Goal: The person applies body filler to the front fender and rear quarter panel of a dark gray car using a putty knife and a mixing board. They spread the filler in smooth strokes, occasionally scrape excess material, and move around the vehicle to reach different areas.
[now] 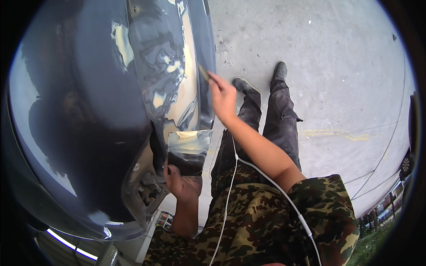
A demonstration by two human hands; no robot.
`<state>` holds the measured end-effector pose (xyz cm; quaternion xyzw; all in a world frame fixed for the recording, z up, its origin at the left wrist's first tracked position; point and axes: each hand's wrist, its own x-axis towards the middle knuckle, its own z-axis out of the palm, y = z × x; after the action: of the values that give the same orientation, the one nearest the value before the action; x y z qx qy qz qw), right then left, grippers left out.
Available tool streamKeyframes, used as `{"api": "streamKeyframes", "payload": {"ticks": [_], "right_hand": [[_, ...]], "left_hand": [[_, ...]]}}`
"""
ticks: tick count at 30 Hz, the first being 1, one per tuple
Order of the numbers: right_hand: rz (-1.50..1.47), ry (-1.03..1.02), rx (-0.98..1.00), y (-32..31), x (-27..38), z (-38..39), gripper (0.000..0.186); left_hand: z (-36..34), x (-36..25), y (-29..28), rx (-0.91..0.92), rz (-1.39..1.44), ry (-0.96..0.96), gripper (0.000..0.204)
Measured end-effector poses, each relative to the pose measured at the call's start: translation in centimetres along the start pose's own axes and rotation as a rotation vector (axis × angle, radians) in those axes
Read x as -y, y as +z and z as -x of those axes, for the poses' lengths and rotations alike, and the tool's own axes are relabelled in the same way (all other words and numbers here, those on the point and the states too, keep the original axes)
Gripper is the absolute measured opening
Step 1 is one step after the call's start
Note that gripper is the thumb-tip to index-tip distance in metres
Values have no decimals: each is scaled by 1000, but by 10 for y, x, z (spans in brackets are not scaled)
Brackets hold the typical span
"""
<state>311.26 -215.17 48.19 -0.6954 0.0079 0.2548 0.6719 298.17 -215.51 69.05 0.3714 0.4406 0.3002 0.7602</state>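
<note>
The person's right arm crosses from the near right toward the far left, elbow bent and forearm slanting up to the car body (86, 57). The right hand (224, 95) is closed on a narrow spreader (204, 73), pinched between thumb and fingers; its blade points far and left, at the right edge of a long cream filler strip (190, 66). Whether the blade touches the surface cannot be told, as it is slightly blurred. The left forearm rises from the near edge, and the left hand (183, 185), palm turned up, grips the near end of a flat rectangular plate (191, 153), thumb at its left corner. A smear of cream paste (185, 135) lies along the plate's far end, with thinner streaks over the smooth, dark, shiny face below it.

The car body fills the left side, a curved, glossy blue-grey shell. Its raised ridge is mottled with irregular pale patches ringed by darker grey, and a separate ragged filler patch (122, 44) sits farther left. To the right spreads rough grey concrete floor (346, 66), faintly stained. The person wears a camouflage shirt (253, 217), dusty dark trousers (282, 119) and dark shoes (279, 71), with a thin white cable (286, 197) hanging over the shirt
</note>
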Motion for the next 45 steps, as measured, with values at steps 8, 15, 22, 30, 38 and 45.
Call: {"api": "streamKeyframes", "payload": {"ticks": [8, 15, 22, 30, 38, 45], "right_hand": [[-100, -157, -21, 42, 3, -95, 23], [-7, -119, 47, 37, -3, -31, 24], [2, -47, 100, 32, 6, 37, 25], [45, 174, 125, -37, 28, 35, 25], [-535, 317, 122, -102, 112, -20, 17], [-518, 165, 265, -119, 190, -2, 27]], "left_hand": [[-4, -3, -5, 48, -21, 37, 49], [-5, -3, -19, -22, -21, 34, 48], [-9, -2, -30, -4, 33, 38, 47], [-42, 18, -9, 61, 8, 28, 41], [-75, 46, 45, -15, 52, -63, 33], [-77, 41, 76, 161, 197, -137, 33]]}}
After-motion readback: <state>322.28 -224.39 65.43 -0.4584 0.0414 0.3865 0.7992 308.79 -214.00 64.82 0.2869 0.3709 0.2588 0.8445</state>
